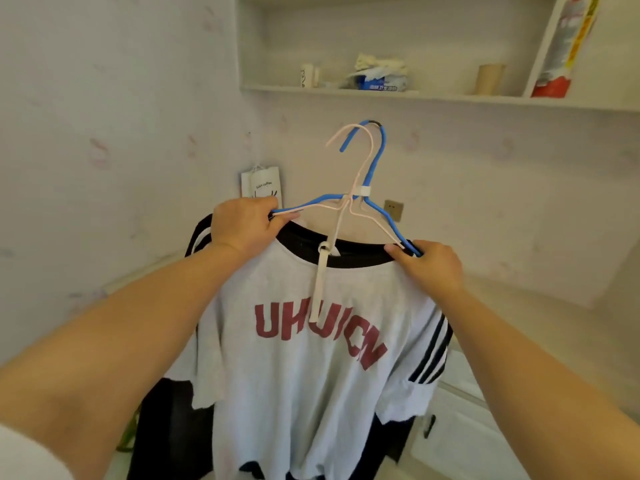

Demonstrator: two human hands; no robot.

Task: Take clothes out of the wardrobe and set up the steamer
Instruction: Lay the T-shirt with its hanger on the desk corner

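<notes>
A grey T-shirt (pixel 311 375) with red letters, a black collar and black sleeve stripes hangs in front of me on a blue hanger (pixel 375 161). A thin pink hanger (pixel 349 133) lies against the blue one, and a white strap (pixel 322 282) dangles from their middle over the shirt's chest. My left hand (pixel 242 225) grips the hangers' left shoulder and the shirt there. My right hand (pixel 429 266) grips the right shoulder end. The hooks point up in the air, touching nothing. Dark clothing (pixel 166 434) hangs behind the shirt. No steamer is in view.
A white wall shelf (pixel 381 91) above holds a cup, a tissue pack, a cardboard roll and a red-and-white package. A paper bag (pixel 263 185) hangs on the wall behind my left hand, and a wall socket (pixel 393 210) sits to the right. A pale surface lies at lower right.
</notes>
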